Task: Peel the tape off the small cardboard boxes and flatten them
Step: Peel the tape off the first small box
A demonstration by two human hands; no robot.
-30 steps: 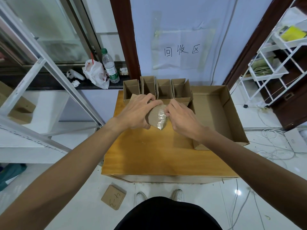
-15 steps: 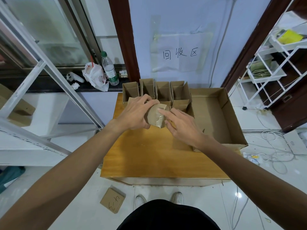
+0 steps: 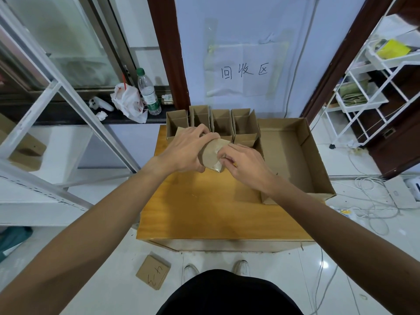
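Mid-frame, your left hand clamps a small box above the table while your right hand pinches at its taped face. Peeling appears underway; next, lift the tape's edge.

Single head-worn wide-angle view, looking forward and steeply down. Both bare forearms reaching in from lower corners, left hand and right hand meeting near frame centre, close to lens. Wooden table directly below, shoes at bottom edge, wall sign straight ahead. Edges bowed by lens. No second view.
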